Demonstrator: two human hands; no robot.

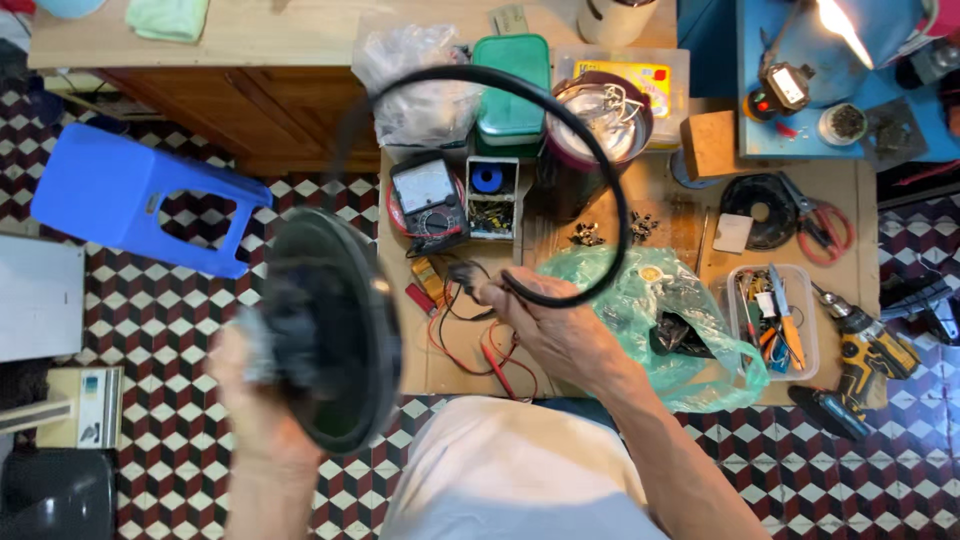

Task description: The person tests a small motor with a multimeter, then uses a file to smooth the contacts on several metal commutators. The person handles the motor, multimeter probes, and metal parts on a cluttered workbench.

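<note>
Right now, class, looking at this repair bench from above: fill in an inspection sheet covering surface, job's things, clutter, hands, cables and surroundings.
Surface: brown cardboard-topped workbench, crowded.
Job's things: round dark dished lid, blurred, raised at the left; thick black rubber ring looping over the bench.
Clutter: analogue multimeter, green lidded box, steel pot, green plastic bag, clear tool tray, yellow cordless drill, red-handled scissors.
Hands: left hand grips the lid; right hand grips the ring.
Cables: red and black test leads lying loose.
Surroundings: blue plastic stool, patterned tiled floor.
</note>
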